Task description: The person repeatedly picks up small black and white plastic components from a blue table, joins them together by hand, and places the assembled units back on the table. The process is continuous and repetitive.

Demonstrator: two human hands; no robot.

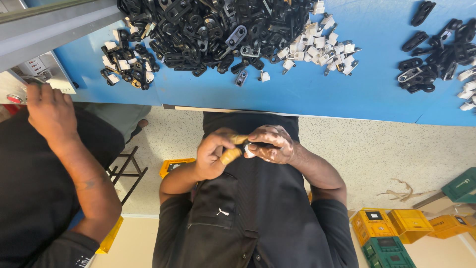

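Both hands raised together in front of a black shirt [258, 213], below the near edge of the blue tabletop [297, 94] and over the speckled floor [377, 149]. Left hand [214, 155] curled shut, thumb and a fingertip capped in tan rubber sleeves [231, 156], pinching a small part [248, 149] from the left. Right hand [273, 145] also closed, fingers folded over the same small part from the right, knuckles smudged pale. Small part mostly hidden between the fingertips, only a bit of white and black showing; held in the air, well apart from the tabletop. On the tabletop, a large heap of black clips [208, 30] in the middle, a cluster of white pieces [322, 47] just beside it on the right, a smaller mixed pile [126, 64] to the left and another group of black clips [436, 54] far right. At the left edge, another person's hand [47, 111] resting against a grey machine [44, 69] near a red button [14, 99]. On the floor, yellow and green crates [396, 233] at lower right and a black stool frame [126, 171] at left.
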